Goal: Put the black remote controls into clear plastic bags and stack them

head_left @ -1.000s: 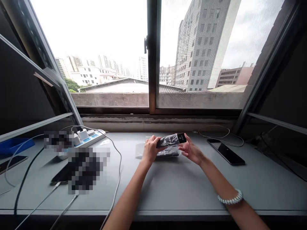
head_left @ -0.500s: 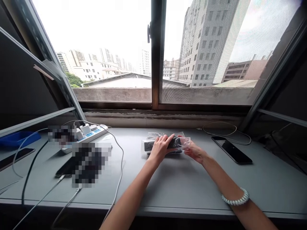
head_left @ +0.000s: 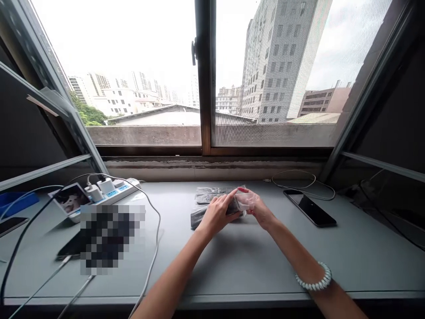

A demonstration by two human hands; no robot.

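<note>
A clear plastic bag with a dark item inside (head_left: 199,213) lies on the grey desk (head_left: 239,257) under the window. My left hand (head_left: 217,212) presses on it with fingers curled over the dark item. My right hand (head_left: 255,206) pinches the bag's clear right end. Behind them lies a second clear bag with dark contents (head_left: 212,194), flat on the desk. A beaded bracelet (head_left: 314,279) is on my right wrist.
A black phone (head_left: 309,208) and a coiled cable (head_left: 295,180) lie to the right. A white power strip (head_left: 106,192) with chargers, several cables, a small photo card (head_left: 69,198) and a blurred patch sit to the left. A blue tray (head_left: 13,203) is at far left.
One second ago both hands held the bag lifted above the desk. It has come down onto the desk, and my hands now press and pinch it there.
</note>
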